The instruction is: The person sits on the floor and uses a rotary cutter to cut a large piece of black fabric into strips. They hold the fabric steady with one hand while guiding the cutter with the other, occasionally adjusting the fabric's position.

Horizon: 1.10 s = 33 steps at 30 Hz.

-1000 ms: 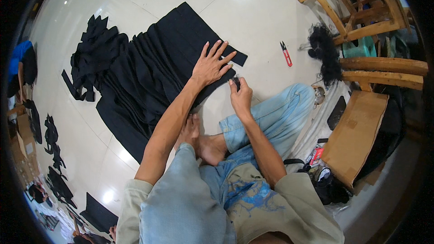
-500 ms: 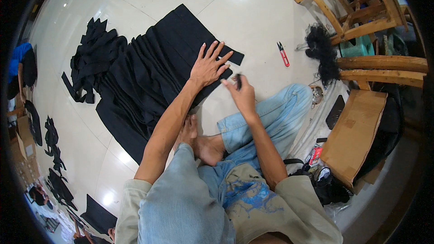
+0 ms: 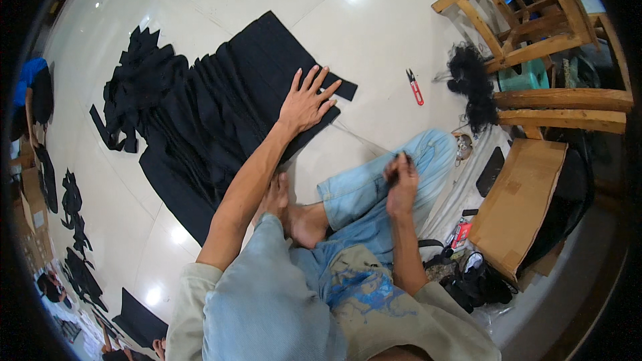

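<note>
Left hand [image 3: 306,103]: flat, fingers spread, pressing on the black cloth [image 3: 267,53], gripping nothing. Cloth is right under that palm, on the floor, running out in bunched folds to its left. A narrow black strip [image 3: 346,89] pokes out just past the fingertips. Right hand [image 3: 402,187]: fingers curled in around a small dark bit [image 3: 392,172]; motion blur, can't tell what it is. It's over the bent denim knee [image 3: 428,147], clear of the cloth. A thin pale line runs from near the cloth corner toward that hand; thread or tile joint, can't tell.

Handling, my read: left palm is the anchor, so weight should go through the whole hand, close to the edge being worked, or the stacked folds will likely creep. Right hand best kept low, motion smooth and away from the anchor; a jerk or upward tug would probably lift the corner. Red-handled snips [image 3: 416,88] lie beyond the right hand, untouched, within reach.

Vs half a second ago: right hand has gone from just beside the cloth corner to over the knee, back toward the body. Left hand is on the same part of the cloth, same spread. Cloth looks essentially undisturbed; snips also unmoved.
</note>
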Each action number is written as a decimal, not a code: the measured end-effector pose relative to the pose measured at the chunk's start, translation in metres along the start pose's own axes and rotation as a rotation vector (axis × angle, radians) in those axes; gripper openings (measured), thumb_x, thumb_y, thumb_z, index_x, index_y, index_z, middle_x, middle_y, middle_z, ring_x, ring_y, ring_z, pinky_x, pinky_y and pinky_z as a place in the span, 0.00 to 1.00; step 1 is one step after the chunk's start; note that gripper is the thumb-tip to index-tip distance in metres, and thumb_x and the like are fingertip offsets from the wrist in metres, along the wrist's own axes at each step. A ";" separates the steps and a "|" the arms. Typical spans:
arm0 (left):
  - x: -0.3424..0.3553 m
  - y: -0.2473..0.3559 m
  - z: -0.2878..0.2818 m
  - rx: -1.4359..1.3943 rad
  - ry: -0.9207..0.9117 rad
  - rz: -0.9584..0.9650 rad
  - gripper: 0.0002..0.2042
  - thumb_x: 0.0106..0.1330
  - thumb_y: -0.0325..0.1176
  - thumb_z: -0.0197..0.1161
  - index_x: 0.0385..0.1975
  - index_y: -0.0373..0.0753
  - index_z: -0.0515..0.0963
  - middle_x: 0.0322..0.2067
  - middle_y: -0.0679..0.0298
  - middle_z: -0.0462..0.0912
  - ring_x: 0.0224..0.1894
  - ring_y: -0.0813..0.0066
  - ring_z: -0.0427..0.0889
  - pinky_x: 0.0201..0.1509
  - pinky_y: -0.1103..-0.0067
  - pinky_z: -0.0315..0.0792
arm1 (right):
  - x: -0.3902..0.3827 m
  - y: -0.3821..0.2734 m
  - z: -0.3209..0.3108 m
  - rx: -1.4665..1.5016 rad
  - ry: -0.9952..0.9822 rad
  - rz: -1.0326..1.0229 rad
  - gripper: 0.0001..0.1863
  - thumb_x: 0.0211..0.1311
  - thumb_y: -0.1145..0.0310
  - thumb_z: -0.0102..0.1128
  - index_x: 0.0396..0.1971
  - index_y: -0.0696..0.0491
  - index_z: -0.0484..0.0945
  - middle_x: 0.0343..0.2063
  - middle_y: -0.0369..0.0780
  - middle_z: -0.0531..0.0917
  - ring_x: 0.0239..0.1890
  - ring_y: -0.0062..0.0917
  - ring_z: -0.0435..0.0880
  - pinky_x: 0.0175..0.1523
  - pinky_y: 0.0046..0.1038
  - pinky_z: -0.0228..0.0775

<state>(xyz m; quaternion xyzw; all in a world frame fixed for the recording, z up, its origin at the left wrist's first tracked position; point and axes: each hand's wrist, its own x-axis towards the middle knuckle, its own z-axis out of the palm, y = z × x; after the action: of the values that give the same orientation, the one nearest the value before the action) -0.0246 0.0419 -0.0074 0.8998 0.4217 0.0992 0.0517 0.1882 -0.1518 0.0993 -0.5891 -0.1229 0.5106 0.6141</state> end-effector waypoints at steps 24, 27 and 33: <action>0.036 -0.095 -0.005 0.146 0.140 -0.597 0.35 0.71 0.65 0.41 0.74 0.55 0.56 0.75 0.57 0.51 0.77 0.53 0.46 0.75 0.42 0.34 | -0.016 -0.073 -0.082 -1.106 -0.296 -0.282 0.30 0.72 0.57 0.56 0.13 0.60 0.61 0.11 0.35 0.57 0.16 0.18 0.56 0.21 0.33 0.48; 0.040 -0.092 -0.004 0.136 0.121 -0.616 0.34 0.72 0.64 0.40 0.75 0.55 0.55 0.76 0.57 0.50 0.77 0.53 0.45 0.75 0.42 0.34 | -0.061 -0.106 -0.175 -1.146 0.000 -0.207 0.28 0.72 0.59 0.57 0.13 0.56 0.60 0.12 0.29 0.56 0.18 0.16 0.53 0.22 0.30 0.44; 0.032 -0.108 0.001 0.086 0.236 -0.589 0.37 0.73 0.64 0.40 0.75 0.48 0.53 0.76 0.54 0.47 0.78 0.50 0.42 0.74 0.40 0.31 | -0.022 -0.043 -0.081 -1.164 -0.002 -0.719 0.10 0.69 0.70 0.59 0.34 0.63 0.76 0.33 0.37 0.74 0.36 0.23 0.73 0.44 0.26 0.67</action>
<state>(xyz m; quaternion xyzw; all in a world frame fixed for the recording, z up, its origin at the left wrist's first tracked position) -0.0851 0.1352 -0.0229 0.7227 0.6709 0.1657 -0.0093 0.2604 -0.2078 0.1233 -0.7455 -0.5659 0.1262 0.3287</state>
